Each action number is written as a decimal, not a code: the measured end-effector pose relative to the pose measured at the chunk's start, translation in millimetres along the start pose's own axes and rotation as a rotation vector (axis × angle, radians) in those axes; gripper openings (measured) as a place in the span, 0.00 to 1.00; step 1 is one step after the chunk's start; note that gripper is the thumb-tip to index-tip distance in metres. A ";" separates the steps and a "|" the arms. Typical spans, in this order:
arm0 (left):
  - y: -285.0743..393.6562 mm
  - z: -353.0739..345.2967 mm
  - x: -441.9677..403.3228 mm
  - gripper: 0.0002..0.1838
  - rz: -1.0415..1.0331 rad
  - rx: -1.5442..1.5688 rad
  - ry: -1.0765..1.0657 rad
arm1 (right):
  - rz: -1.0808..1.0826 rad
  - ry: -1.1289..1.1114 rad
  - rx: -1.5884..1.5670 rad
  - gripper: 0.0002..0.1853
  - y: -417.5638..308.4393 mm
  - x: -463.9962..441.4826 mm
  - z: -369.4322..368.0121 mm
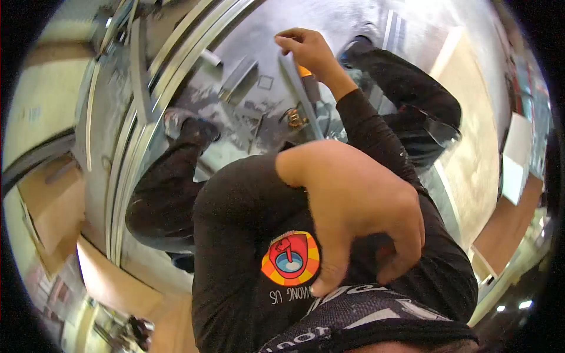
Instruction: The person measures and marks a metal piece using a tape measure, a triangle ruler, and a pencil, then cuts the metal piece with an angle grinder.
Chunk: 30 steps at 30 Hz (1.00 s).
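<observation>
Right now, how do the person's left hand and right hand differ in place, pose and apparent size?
The left hand is in front of the black shirt; the right hand is out over the floor.
The left hand's fingers point back toward the body; the right hand's point toward the picture's left.
The left hand looks much larger than the right hand.
Both are bare.

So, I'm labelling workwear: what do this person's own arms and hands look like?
The left hand and right hand are both bare, with no gloves or rings showing. The left sleeve and right sleeve are dark and long, the right flecked with pale specks.
</observation>
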<state>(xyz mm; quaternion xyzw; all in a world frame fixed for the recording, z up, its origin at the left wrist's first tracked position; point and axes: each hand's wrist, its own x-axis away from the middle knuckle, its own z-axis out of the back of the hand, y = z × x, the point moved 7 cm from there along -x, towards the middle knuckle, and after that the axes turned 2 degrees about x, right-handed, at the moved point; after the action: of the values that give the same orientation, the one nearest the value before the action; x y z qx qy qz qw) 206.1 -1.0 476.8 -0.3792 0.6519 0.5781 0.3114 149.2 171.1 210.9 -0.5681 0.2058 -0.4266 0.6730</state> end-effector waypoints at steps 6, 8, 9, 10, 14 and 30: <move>-18.6 -0.4 21.5 0.17 -0.063 0.185 0.063 | -0.281 -0.088 0.294 0.16 180.6 8.4 -57.8; -13.3 5.0 28.0 0.14 -0.115 0.140 0.066 | -0.228 -0.136 0.478 0.19 191.4 27.5 -73.9; -14.2 7.6 32.6 0.12 -0.046 0.088 0.055 | -0.224 -0.206 0.547 0.21 192.8 33.4 -83.4; -16.9 9.1 35.8 0.11 0.023 0.035 0.041 | -0.216 -0.274 0.617 0.24 192.7 39.1 -91.1; -17.6 15.9 45.2 0.09 0.084 0.052 0.061 | -0.290 -0.312 0.657 0.28 207.1 42.1 -116.3; -10.2 116.9 496.0 0.39 1.652 -1.756 1.319 | -0.079 -0.455 0.802 0.29 242.0 89.8 -175.2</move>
<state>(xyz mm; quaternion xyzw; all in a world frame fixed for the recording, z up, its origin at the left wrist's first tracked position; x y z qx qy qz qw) -46.0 47.6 36.5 -0.1571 0.1354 0.5268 -0.8243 147.6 -6.9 -45.3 -0.3496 -0.1501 -0.3621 0.8509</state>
